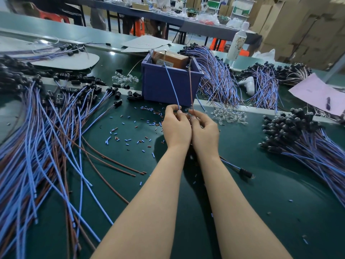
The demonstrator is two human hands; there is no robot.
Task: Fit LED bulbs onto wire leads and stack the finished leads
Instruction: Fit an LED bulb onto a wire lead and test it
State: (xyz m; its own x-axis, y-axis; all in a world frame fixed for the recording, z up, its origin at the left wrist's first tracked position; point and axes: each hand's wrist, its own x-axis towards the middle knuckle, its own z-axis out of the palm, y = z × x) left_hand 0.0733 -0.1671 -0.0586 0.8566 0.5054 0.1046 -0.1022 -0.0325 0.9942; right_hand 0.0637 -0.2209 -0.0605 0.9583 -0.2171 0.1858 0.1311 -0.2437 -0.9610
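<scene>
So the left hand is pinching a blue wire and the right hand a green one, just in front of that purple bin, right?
Not quite: in the head view the right hand pinches a brown wire, not green. The left hand does pinch the blue wire, before the purple bin.

Bright even overhead light; sheen on mat (270, 193); fisheye bending at edges; background soft.

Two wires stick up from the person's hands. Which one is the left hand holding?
The blue wire, pinched by the left hand. The brown wire beside it rises from the right hand instead.
</scene>
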